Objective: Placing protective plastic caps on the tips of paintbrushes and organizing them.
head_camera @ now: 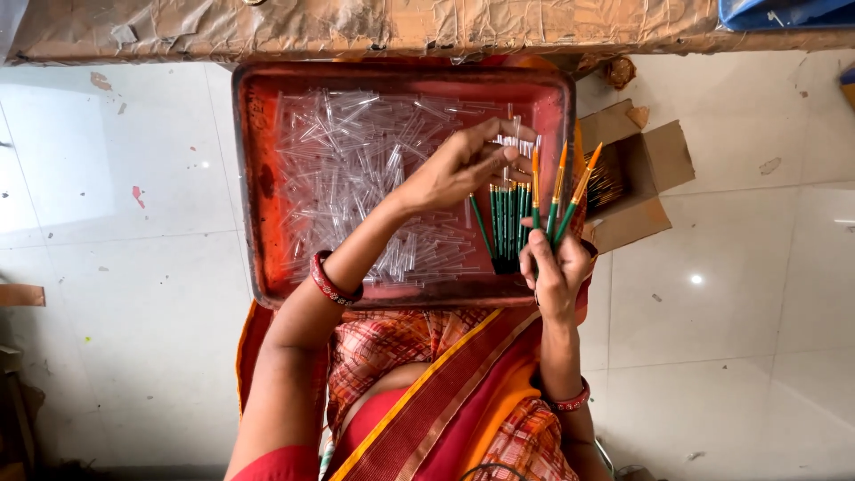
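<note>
A red metal tray (258,178) rests on my lap, filled with several clear plastic tubes (356,169). My right hand (554,272) grips a fan of thin green-and-orange paint brushes (525,209), tips pointing away from me, over the tray's right side. My left hand (463,165) reaches across the tray and pinches a few clear tubes (515,142) just above the brush tips. Both wrists wear red bangles.
An open cardboard box (641,174) with more brushes inside sits on the white tiled floor (739,294) right of the tray. A worn cardboard-covered surface (356,27) runs along the top. Orange and checked cloth covers my lap.
</note>
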